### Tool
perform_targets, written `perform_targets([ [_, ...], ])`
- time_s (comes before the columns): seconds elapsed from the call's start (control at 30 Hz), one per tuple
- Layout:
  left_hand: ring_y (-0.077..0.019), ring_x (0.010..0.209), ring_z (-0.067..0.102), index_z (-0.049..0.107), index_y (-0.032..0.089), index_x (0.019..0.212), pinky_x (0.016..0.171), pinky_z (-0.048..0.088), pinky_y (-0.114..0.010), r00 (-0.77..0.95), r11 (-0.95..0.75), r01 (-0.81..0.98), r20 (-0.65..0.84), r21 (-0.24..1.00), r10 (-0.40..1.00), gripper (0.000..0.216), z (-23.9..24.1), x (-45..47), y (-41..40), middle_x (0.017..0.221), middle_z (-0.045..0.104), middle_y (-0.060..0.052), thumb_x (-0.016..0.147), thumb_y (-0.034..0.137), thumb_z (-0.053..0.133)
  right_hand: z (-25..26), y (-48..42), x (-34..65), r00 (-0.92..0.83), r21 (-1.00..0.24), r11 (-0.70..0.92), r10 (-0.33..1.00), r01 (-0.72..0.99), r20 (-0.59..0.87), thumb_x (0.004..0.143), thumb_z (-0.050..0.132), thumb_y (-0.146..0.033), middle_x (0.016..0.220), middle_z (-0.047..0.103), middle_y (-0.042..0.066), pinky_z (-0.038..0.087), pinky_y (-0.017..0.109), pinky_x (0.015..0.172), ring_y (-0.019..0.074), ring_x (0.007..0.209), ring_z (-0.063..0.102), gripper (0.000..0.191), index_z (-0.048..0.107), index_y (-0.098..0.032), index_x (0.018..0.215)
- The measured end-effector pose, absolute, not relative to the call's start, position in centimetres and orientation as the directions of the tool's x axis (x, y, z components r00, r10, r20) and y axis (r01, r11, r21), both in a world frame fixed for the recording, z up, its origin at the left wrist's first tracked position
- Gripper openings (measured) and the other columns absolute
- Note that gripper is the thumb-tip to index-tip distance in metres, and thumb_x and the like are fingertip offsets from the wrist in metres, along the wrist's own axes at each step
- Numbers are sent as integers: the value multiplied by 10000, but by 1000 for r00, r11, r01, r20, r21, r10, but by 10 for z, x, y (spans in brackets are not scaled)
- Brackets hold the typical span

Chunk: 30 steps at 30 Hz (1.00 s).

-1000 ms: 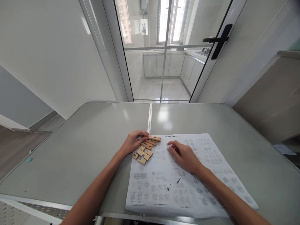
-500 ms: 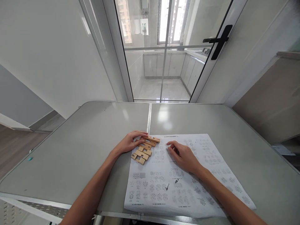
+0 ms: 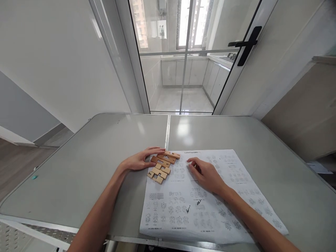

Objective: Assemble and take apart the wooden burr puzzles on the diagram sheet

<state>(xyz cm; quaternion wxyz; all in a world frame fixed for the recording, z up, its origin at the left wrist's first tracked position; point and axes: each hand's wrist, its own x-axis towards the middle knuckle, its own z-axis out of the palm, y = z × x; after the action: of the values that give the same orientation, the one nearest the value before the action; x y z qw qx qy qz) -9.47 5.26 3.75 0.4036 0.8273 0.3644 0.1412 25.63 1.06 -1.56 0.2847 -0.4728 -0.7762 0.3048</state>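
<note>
Several notched wooden puzzle pieces (image 3: 160,174) lie side by side in a slanting row on the upper left of a printed paper sheet (image 3: 181,220). Some carry dark numerals, a 2 and a 3 among them. My left hand (image 3: 143,158) lies at the left ends of the far pieces, its fingers stretched along the farthest one and its thumb apart by a darker piece (image 3: 160,161). The fingers touch the wood. To the right, my right hand (image 3: 204,173) rests on the sheet, loosely curled, thumb and forefinger apart, with nothing visible in it.
The grey folding table (image 3: 131,133) has a metal seam (image 3: 167,134) running away from me. A small teal bit (image 3: 34,177) lies near its left edge. Beyond the far edge stands a glass door with a black handle (image 3: 246,45).
My left hand has drawn slightly left, and its thumb has slid off the pieces toward their left ends. More of the darker pieces shows. My right hand stays put.
</note>
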Motion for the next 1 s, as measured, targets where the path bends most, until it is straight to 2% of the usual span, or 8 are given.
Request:
perform_targets([
  [0.2,-290,1609,330,480,395,1601,1310,335,-514,694,-431,487,-37,760,719,641,35,-94,52,1689,458,-11,1004,257,668,-16,11,256,-394,-737,373,906,563,157,1091,438,-401,896,745,18,507,346,706,189,692,648,278,646,-249,1195],
  [0.63,-286,1592,375,486,392,1599,1293,373,-518,698,-480,465,25,744,715,576,27,-95,54,1665,495,-28,1048,311,635,-15,10,256,-391,-736,378,905,562,166,1089,441,-406,886,752,20,508,334,688,194,695,666,281,656,-255,1188],
  [0.83,-281,1608,333,441,406,1623,1298,354,-522,699,-473,474,9,743,715,557,24,-93,53,1693,453,-16,1083,352,568,-12,9,255,-391,-740,365,908,565,150,1090,441,-414,881,744,27,506,340,692,199,709,664,289,659,-248,1183],
  [1.0,-285,1578,369,453,391,1620,1285,370,-513,677,-469,474,32,746,735,555,19,-88,52,1679,469,-29,1079,352,570,-13,9,256,-390,-740,358,910,569,140,1090,440,-431,888,744,29,504,338,680,196,696,654,305,661,-247,1189],
])
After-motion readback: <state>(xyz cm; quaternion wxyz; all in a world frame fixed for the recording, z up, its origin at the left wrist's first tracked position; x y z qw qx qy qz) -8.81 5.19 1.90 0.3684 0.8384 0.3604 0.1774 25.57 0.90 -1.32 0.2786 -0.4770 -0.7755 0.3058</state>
